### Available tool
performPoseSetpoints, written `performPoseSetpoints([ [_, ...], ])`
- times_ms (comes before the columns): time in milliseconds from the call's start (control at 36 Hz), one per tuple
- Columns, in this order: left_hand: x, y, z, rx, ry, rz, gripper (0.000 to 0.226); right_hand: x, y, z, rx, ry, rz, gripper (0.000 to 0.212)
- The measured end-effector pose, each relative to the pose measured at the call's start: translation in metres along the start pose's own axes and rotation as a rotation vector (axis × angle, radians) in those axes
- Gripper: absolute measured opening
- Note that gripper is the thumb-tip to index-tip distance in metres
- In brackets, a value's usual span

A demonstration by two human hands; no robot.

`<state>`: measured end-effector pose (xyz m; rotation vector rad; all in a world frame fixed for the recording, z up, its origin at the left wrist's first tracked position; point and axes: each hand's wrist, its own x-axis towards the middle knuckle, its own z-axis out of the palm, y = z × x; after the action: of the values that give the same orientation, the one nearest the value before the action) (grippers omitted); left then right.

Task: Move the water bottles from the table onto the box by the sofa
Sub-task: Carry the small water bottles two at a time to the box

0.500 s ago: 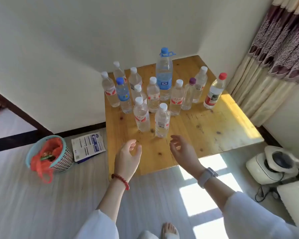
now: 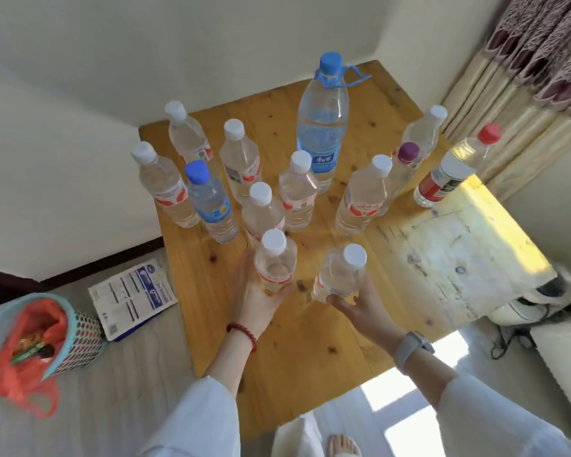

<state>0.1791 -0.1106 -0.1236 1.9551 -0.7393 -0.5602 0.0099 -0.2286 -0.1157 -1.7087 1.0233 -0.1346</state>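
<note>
Here the left hand (image 2: 256,300) wraps a clear white-capped plastic bottle (image 2: 275,263) and the right hand (image 2: 360,301) grips another (image 2: 342,273), both at the wooden worktop's (image 2: 310,351) front. Ten more bottles crowd close behind.

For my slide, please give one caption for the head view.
Left hand and right hand each grip a white-capped bottle on the wooden table.

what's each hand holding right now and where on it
The left hand grips one white-capped water bottle around its lower body. The right hand grips another white-capped bottle near its base. Both are at the table's front.
</note>
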Motion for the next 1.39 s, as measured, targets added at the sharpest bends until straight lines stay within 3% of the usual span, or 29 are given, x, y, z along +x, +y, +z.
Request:
performPoseSetpoints([
  [306, -0.004, 0.005, 0.004, 0.064, 0.041, 0.205, 0.055, -0.007, -0.004, 0.001, 0.119, 0.097, -0.037, 0.051],
  [472, -0.031, 0.035, 0.011, 0.060, -0.092, 0.280, 0.061, -0.054, 0.000, -0.020, 0.184, 0.190, 0.052, 0.073],
  [556, -0.043, 0.062, 0.023, 0.000, -0.145, 0.312, 0.058, -0.086, 0.005, -0.035, 0.192, 0.232, 0.067, 0.061],
  [667, -0.067, 0.091, 0.050, -0.124, -0.293, 0.254, 0.052, -0.134, 0.014, -0.058, 0.198, 0.353, 0.094, 0.032],
  [861, -0.156, 0.143, 0.130, -0.167, -0.611, 0.225, 0.069, -0.252, 0.065, -0.103, 0.289, 0.669, 0.229, 0.032],
  [917, -0.193, 0.161, 0.159, -0.167, -0.722, 0.245, 0.075, -0.294, 0.086, -0.114, 0.343, 0.743, 0.266, 0.043],
  [1000, -0.258, 0.186, 0.203, -0.105, -0.864, 0.296, 0.071, -0.366, 0.119, -0.130, 0.391, 0.880, 0.289, 0.076],
  [1083, -0.333, 0.205, 0.251, -0.044, -1.013, 0.311, 0.073, -0.440, 0.154, -0.145, 0.422, 1.015, 0.343, 0.088],
  [1389, -0.617, 0.268, 0.392, 0.010, -1.572, 0.392, 0.072, -0.696, 0.276, -0.176, 0.687, 1.574, 0.493, 0.074],
])
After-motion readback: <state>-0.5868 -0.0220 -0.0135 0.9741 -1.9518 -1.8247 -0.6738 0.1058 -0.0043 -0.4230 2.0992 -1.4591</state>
